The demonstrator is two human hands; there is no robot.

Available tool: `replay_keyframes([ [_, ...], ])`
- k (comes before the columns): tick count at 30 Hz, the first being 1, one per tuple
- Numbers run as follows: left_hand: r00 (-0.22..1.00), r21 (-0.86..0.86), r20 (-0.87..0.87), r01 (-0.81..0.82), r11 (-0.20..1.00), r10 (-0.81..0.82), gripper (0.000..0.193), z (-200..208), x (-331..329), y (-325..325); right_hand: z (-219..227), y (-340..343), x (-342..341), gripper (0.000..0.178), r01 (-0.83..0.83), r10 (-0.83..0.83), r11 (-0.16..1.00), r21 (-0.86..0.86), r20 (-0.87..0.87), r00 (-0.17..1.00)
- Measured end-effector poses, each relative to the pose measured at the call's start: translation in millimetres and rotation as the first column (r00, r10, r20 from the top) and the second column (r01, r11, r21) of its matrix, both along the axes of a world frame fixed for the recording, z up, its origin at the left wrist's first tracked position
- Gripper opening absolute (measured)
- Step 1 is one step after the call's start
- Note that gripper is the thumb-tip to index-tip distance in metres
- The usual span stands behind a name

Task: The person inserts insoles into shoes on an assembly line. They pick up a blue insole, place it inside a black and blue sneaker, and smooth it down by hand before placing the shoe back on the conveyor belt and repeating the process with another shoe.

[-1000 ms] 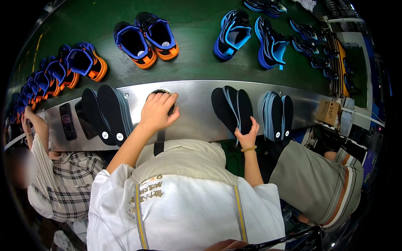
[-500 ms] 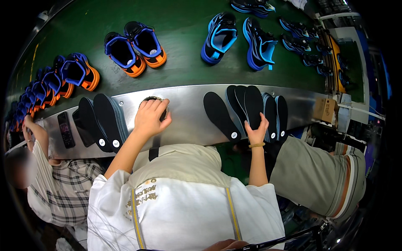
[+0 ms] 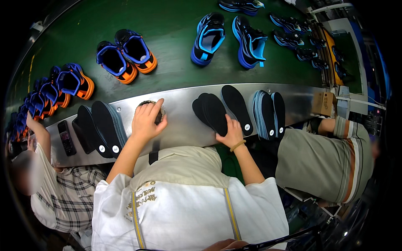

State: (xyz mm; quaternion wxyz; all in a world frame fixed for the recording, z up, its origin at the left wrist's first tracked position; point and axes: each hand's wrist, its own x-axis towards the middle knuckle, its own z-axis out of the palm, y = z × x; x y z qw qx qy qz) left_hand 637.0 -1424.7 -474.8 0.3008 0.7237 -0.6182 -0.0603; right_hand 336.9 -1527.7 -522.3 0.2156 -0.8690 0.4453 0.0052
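Note:
On the steel ledge, my left hand (image 3: pixel 146 121) curls over a small round dark object (image 3: pixel 158 117) with a rough pale rim, largely hidden under the fingers. My right hand (image 3: pixel 231 133) pinches the heel end of a black insole (image 3: pixel 214 113) between thumb and fingers. That insole overlaps another black insole (image 3: pixel 199 109) on its left; how many are stacked there I cannot tell. Just right of them lies a single black insole (image 3: pixel 235 106) with a round white sticker at its heel.
Grey-edged insole stacks stand at right (image 3: pixel 262 115) and left (image 3: pixel 109 129), near a phone (image 3: pixel 66 138). Beyond the ledge, a green surface (image 3: pixel 167 50) carries orange-and-blue shoes (image 3: pixel 138 52) and black-and-blue shoes (image 3: pixel 208 39). People sit on both sides; one's hand touches shoes at far left.
My right hand has moved left with a black insole, from the fanned group to over the insole lying apart. My left hand stays on the round object. The whole view has shifted slightly.

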Motion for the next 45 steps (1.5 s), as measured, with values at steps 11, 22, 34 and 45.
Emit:
replay_keyframes([
  [11,0.999,-0.233,0.032,0.015,0.972,-0.008,0.019,51.7,18.2,-70.9,-8.7,-59.4,-63.0,0.056,0.095,-0.093,0.986,-0.141,0.018,0.996],
  [22,0.942,0.022,-0.307,0.148,0.989,-0.134,0.046,-32.1,19.6,-300.0,1.6,-70.1,-62.1,0.086,0.403,-0.403,0.904,0.141,-0.03,0.915],
  [34,0.71,0.226,-0.695,0.065,0.972,0.114,0.03,-26.9,23.0,-349.9,25.2,-64.1,-51.4,0.047,0.317,-0.467,0.859,0.402,0.364,0.806],
  [45,0.995,-0.134,-0.095,-0.004,0.991,-0.009,0.045,-43.2,-19.6,-323.8,32.8,-227.3,5.0,0.045,0.311,-0.145,0.936,-0.164,0.627,0.765],
])
